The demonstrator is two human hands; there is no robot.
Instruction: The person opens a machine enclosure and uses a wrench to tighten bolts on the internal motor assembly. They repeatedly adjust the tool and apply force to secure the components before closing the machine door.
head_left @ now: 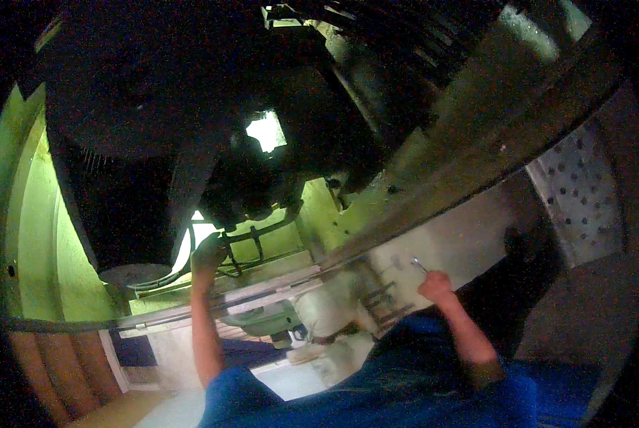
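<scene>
My left hand (211,251) is raised to the underside of a dark machine assembly (259,182), at black hoses or cables (262,231). Its fingers are in shadow, so their grip cannot be made out. Off to the right, my right hand (436,287) is closed around a slim shiny metal tool, shaped like a wrench (420,265). The tool's tip points up and left, apart from the machine. A wide dark cylindrical part (130,214) hangs to the left of my left hand, with a black hose curving by its lower rim.
A long metal beam (462,167) slants across the right side above my right hand. Yellow-green panels (27,214) stand at the left. Lower down are a green-grey machine (266,319), pale sack-like bundles (330,307) and a perforated metal plate (583,189).
</scene>
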